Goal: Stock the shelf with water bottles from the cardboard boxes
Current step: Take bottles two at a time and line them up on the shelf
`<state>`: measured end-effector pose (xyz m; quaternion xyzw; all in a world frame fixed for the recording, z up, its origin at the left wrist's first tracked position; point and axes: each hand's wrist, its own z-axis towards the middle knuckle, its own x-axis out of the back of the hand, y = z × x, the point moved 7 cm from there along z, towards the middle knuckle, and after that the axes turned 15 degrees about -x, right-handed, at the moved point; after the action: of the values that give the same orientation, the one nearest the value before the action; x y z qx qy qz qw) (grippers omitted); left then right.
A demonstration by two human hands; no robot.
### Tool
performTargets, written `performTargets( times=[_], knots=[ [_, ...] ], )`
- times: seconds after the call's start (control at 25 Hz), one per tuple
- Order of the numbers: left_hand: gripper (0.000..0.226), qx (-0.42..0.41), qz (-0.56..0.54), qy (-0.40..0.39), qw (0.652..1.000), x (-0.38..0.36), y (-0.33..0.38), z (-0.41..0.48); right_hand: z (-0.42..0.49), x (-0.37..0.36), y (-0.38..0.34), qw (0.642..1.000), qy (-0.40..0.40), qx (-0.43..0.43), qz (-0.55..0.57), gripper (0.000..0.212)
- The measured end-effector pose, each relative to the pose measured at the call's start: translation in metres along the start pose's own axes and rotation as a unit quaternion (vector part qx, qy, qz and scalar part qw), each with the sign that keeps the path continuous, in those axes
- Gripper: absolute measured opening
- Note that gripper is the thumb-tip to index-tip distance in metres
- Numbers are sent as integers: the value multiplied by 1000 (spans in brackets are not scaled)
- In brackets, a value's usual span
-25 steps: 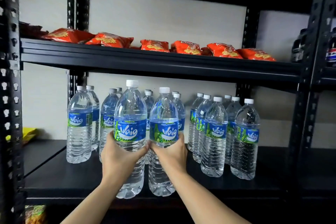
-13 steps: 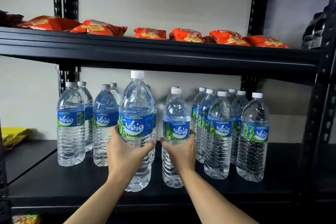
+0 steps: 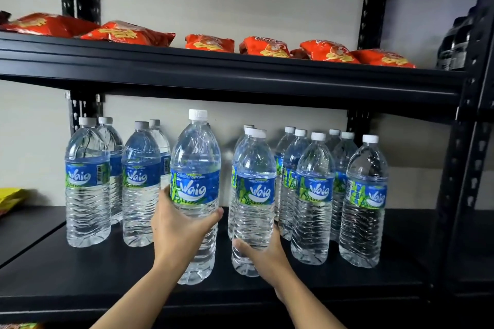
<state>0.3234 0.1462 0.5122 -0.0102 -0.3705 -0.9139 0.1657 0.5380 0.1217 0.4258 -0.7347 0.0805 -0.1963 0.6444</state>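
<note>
Two bottles are being set into the gap mid-shelf: left hand grips one bottle, right hand clasps another. Roughly a dozen already stand in rows; shelf room remains, and no boxes are in view.

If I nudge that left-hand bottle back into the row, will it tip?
Probably, if pushed high: the bottle is tall, narrow and looks full, so likely heavy. Its ribbed wall may flex. Pushing low, where the left hand grips, should slide it.

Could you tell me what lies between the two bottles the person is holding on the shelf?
In the head view, nothing stands between the left-hand bottle and the right-hand bottle: only bare dark shelf and wall behind.
</note>
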Motion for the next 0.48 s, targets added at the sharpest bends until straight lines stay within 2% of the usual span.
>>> performTargets(
  times=[0.2, 0.36, 0.48],
  knots=[
    [83, 9, -16, 7, 1000, -7, -7, -1, 16, -3, 1, 999, 33, 12, -9, 92],
    [82, 5, -16, 13, 1000, -9, -7, 1, 27, -5, 13, 999, 31, 18, 2, 119],
    [79, 8, -24, 18, 1000, -11, -4, -1, 28, -4, 17, 999, 36, 30, -1, 126]
  ],
)
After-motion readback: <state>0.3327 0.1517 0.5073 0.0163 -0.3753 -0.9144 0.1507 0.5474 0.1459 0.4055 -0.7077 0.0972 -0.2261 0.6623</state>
